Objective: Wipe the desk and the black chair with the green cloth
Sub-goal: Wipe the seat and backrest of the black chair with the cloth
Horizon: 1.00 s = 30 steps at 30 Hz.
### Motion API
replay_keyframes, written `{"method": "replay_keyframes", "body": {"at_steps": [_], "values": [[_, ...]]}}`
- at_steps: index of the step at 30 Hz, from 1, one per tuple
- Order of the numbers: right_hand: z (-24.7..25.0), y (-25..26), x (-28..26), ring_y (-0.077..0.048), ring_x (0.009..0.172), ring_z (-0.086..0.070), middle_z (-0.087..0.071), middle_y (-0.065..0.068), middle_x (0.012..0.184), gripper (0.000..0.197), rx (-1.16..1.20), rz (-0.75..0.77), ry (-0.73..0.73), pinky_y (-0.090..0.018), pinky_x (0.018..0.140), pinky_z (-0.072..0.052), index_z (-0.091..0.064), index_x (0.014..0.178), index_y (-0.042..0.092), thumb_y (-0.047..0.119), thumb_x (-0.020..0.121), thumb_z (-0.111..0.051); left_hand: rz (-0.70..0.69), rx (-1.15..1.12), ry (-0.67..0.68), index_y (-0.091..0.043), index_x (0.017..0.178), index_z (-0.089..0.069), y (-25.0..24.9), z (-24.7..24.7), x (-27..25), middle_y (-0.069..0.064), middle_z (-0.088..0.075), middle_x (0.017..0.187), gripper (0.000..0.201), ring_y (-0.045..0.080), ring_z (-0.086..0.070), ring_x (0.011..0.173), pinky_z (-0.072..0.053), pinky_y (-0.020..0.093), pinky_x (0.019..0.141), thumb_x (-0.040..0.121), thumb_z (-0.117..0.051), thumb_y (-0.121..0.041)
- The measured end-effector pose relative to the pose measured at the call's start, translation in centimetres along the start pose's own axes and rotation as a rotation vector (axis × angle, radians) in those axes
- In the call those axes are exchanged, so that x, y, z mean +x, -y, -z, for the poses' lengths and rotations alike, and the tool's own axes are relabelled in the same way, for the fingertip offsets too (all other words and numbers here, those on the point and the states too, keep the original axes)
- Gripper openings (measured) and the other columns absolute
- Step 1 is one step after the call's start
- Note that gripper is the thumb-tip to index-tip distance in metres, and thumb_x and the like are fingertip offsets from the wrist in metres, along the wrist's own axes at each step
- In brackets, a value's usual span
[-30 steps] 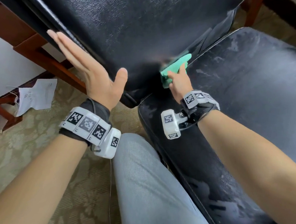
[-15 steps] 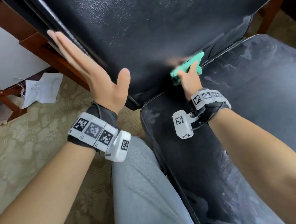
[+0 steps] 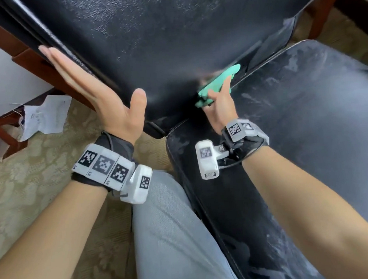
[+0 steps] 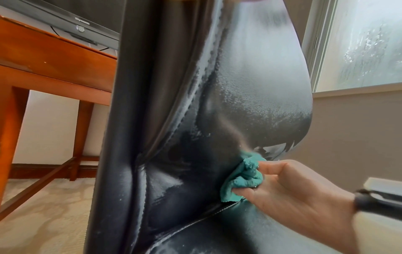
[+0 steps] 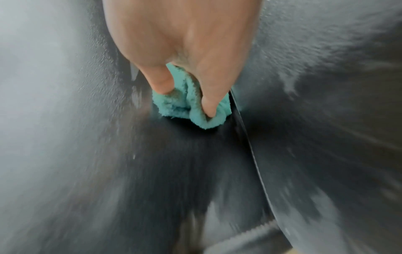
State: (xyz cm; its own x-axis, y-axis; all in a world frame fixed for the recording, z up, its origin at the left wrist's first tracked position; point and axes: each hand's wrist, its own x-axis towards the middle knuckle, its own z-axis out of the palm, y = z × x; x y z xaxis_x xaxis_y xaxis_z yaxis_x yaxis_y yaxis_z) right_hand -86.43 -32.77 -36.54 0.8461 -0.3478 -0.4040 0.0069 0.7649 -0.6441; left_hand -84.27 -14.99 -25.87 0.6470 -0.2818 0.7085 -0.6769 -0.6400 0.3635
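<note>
The head view looks down from above at the chair [image 3: 173, 43]. The left wrist view looks sideways at it from low down. The right wrist view is very close. All three share the cloth [image 3: 216, 84].

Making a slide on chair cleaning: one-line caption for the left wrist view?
Right hand presses the bunched green cloth into the crease of the black chair.

forearms bare | black wrist straps [image 3: 118, 143] with white tag-printed camera blocks [image 3: 208, 159] | grey trousers [image 3: 176, 237]
</note>
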Motion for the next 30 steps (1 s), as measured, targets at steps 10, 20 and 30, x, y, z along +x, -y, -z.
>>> {"method": "replay_keyframes", "body": {"at_steps": [10, 20, 30], "values": [[1.6, 5.6, 1.7, -0.017, 0.089, -0.049, -0.046, -0.002, 0.111, 0.070, -0.141, 0.193, -0.190, -0.034, 0.085, -0.048, -0.011, 0.152, 0.023, 0.003, 0.089, -0.033, 0.054, 0.016, -0.017, 0.036, 0.126, 0.002, -0.4, -0.5, 0.2, 0.054, 0.002, 0.135, 0.099, 0.063, -0.003, 0.132, -0.002, 0.051, 0.115, 0.077, -0.052, -0.030], [-3.0, 2.1, -3.8, -0.018, 0.109, -0.046, -0.035, -0.003, 0.146, 0.083, 0.068, 0.149, 0.023, -0.037, 0.100, -0.041, 0.002, 0.149, 0.038, -0.014, 0.090, -0.025, 0.050, 0.029, -0.016, 0.035, 0.128, 0.000, -0.2, -0.4, 0.3, 0.052, 0.000, 0.137, 0.104, 0.062, -0.004, 0.133, -0.004, 0.054, 0.116, 0.079, -0.052, -0.041], [-3.1, 1.1, -4.8, -0.022, 0.107, -0.049, -0.039, -0.006, 0.136, 0.082, -0.064, 0.076, 0.048, -0.034, 0.089, -0.046, -0.003, 0.151, 0.030, -0.016, 0.087, -0.027, 0.040, 0.053, 0.042, 0.035, 0.128, 0.002, -1.6, 0.7, 0.7, 0.052, 0.002, 0.136, 0.103, 0.060, -0.004, 0.134, -0.003, 0.044, 0.117, 0.073, -0.058, -0.028]]}}
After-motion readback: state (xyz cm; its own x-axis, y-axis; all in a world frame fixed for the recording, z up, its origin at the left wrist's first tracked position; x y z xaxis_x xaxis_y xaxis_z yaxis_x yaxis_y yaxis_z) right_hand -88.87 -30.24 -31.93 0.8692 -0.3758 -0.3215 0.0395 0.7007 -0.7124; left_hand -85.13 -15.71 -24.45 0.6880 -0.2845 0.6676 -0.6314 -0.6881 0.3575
